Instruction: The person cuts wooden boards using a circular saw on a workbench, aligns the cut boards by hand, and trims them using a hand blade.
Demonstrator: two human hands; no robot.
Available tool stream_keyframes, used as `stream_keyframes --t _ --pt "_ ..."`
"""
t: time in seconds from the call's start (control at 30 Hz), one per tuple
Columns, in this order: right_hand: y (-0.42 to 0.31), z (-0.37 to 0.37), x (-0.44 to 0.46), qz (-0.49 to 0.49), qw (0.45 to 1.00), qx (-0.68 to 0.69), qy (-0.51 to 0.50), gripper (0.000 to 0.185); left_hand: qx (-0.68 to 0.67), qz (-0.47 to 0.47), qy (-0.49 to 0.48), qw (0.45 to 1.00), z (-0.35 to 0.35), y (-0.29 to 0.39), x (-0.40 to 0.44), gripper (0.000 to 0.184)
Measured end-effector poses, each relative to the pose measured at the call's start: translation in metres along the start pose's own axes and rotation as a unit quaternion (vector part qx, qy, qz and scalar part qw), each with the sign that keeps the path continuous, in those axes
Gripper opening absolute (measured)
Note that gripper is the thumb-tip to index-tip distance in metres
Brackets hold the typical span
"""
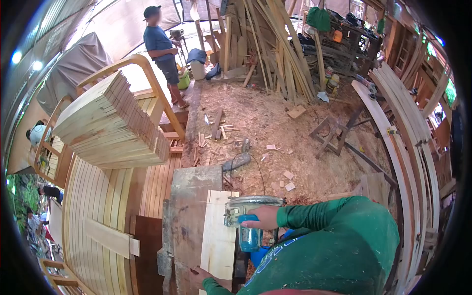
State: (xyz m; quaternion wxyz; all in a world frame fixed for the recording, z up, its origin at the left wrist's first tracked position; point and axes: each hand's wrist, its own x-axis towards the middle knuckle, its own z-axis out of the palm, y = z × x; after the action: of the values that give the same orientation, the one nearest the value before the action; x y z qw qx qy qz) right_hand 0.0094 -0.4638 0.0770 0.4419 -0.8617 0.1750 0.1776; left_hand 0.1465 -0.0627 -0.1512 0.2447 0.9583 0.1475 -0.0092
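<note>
My right hand (261, 218) is closed around the handle of a teal circular saw (250, 238). The saw sits at the right edge of a pale wooden board (220, 241), near its far end. Lower down, my left hand (209, 278) lies across the near part of that board, its fingers over the left edge; they show only in part. Beneath the board is a worn, stained workbench top (189, 196). A dark cord (260, 172) runs off beyond the saw.
A stack of cut boards (108, 123) rests on slatted wooden furniture (93, 196) at left. Offcuts (289, 175) and sawdust litter the floor. A person (160, 46) stands at the back near leaning lumber (275, 44). Long planks (403, 128) line the right side.
</note>
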Motion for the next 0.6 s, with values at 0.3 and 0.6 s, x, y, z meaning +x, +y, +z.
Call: stream_keyframes --t 0.3,0.6 --pt "-0.002 -0.001 -0.003 -0.019 1.0 0.005 0.01 0.076 0.001 -0.015 -0.004 1.0 -0.012 0.013 -0.007 0.052" --pt "-0.013 -0.009 -0.007 0.006 1.0 0.012 -0.017 0.076 0.017 -0.02 -0.017 1.0 0.006 -0.012 0.005 0.051"
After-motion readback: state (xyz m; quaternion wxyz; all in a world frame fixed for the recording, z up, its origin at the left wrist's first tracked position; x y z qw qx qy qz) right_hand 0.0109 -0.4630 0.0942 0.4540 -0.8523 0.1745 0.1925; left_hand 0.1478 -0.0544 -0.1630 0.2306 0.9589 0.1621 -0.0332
